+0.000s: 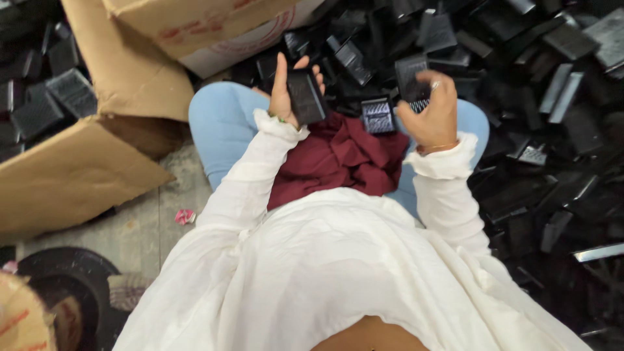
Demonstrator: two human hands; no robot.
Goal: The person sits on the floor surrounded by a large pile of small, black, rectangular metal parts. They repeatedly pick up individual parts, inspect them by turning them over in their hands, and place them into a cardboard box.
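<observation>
Left hand (284,91) clenched on a flat black rectangular plastic piece (306,96), long axis near-to-far, level with and left of the right hand (430,112) grasping a ribbed black plastic piece (413,79).

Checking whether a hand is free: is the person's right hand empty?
No, the right hand grips a black ribbed plastic piece, while the left hand holds another black piece.

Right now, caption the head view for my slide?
Seated person, left hand and right hand each holding a black part, beside a parts pile.
</observation>
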